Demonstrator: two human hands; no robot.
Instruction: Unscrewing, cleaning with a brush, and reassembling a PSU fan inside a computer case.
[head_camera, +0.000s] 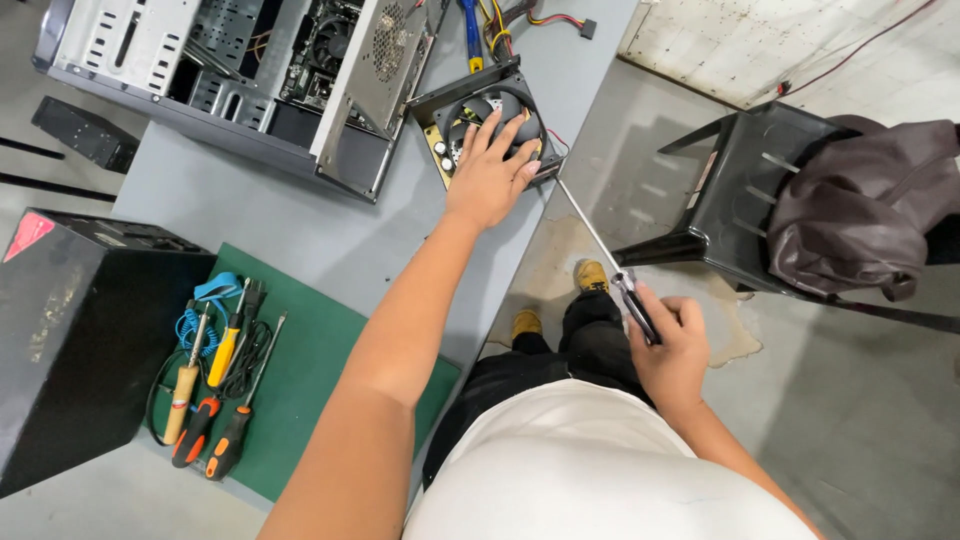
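My left hand (492, 172) lies flat with spread fingers on a black fan (470, 108) of a grey power supply unit resting on the grey table (330, 235). My right hand (672, 345) grips the dark handle of a long screwdriver (590, 228). Its thin metal shaft slants up and left, and its tip meets the near right corner of the fan unit beside my left fingers.
An open computer case (240, 70) lies at the table's back left. A green mat (310, 370) holds several screwdrivers (215, 400) and a blue coiled cord. A black box (80, 340) stands at left. A black plastic chair (745, 185) with a brown bag (865, 210) is at right.
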